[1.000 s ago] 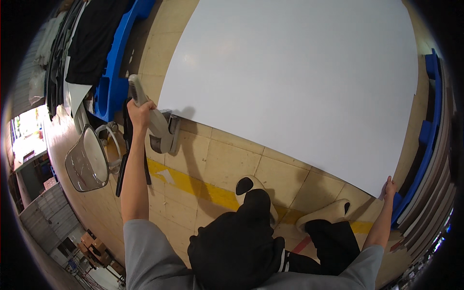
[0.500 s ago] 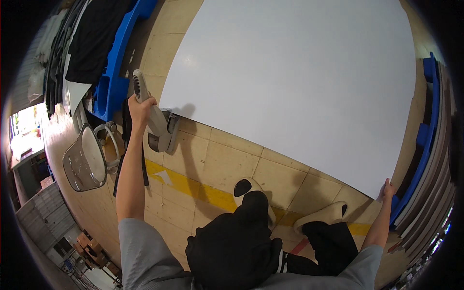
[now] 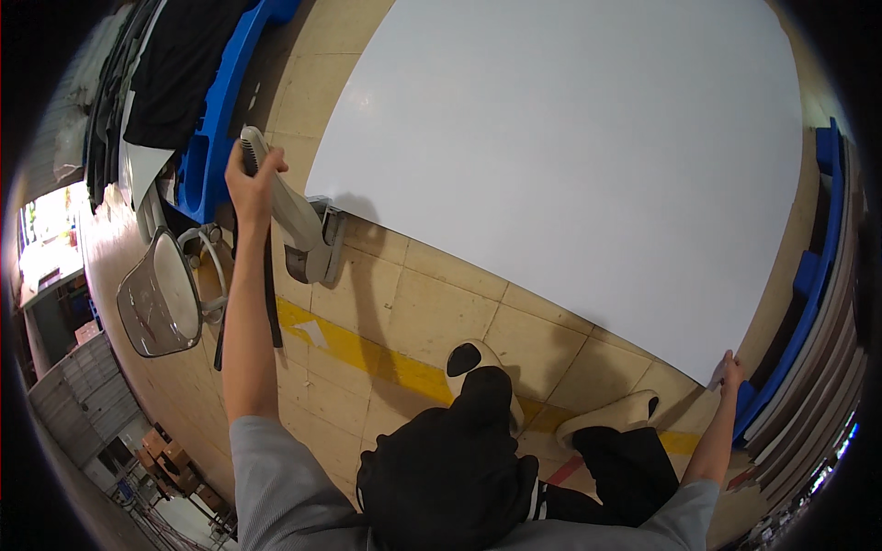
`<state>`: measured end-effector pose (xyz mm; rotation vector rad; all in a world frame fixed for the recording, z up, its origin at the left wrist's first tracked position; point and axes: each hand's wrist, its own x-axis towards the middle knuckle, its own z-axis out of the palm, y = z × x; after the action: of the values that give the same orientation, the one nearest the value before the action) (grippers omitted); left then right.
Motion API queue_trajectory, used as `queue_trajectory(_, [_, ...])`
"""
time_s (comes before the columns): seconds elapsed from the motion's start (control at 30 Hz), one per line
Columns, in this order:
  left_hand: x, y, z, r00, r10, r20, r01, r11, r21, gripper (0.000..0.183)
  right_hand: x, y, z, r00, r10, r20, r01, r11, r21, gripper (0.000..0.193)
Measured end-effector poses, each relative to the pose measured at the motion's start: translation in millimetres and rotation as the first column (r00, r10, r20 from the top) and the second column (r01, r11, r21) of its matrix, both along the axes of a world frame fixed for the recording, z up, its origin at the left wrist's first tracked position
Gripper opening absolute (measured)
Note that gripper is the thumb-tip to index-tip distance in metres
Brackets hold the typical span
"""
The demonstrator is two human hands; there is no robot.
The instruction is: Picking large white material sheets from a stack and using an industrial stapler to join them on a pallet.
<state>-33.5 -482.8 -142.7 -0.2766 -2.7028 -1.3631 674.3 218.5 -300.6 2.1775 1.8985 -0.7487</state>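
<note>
A large white sheet [image 3: 570,165] spreads out in front of me above the tiled floor. At its near left corner sits a pale grey hand tool [image 3: 299,225] with a long ribbed handle and a wide jaw-like head; its exact kind I cannot make out. My left hand [image 3: 250,188] is closed round the upper handle, thumb raised along it. The tool's head touches or overlaps the sheet's corner. My right hand [image 3: 730,372] pinches the sheet's near right corner, its fingers partly hidden.
A blue pallet [image 3: 216,129] stacked with dark sheets stands at the left, beside a chair [image 3: 161,298] with a clear back. Another blue pallet [image 3: 813,275] with layered boards is at the right. My shoes [image 3: 606,418] stand near a yellow floor line [image 3: 404,367].
My left hand has shifted slightly up and left on the handle, and its fingers have loosened. The right hand and its sheet corner have moved slightly down and left in view.
</note>
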Motion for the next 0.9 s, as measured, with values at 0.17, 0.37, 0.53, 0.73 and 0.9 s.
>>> queue_trajectory(0.17, [-16,21,-13,0.988,0.107,0.112,-0.095,0.990,-0.103,0.023,-50,-47,4,0.974,0.225,0.035,-0.227,0.944,0.239,0.063])
queue_trajectory(0.37, [-64,51,-63,0.935,0.300,0.190,-0.133,0.793,-0.595,0.053,-108,-108,16,0.866,0.490,-0.095,-0.453,0.852,0.263,0.044])
queue_trajectory(0.53, [-47,93,-73,0.926,0.298,0.234,-0.072,0.745,-0.663,0.064,-190,-155,16,0.836,0.434,-0.335,-0.370,0.897,0.240,0.030])
queue_trajectory(0.73, [-32,11,-5,0.926,0.214,0.309,-0.155,0.966,-0.206,0.051,-302,-223,93,0.547,0.666,-0.507,-0.678,0.708,0.199,0.024])
queue_trajectory(0.9, [77,8,41,0.990,0.056,0.132,-0.067,0.995,0.074,0.039,-259,-194,73,0.627,0.432,-0.648,-0.502,0.860,0.087,0.018])
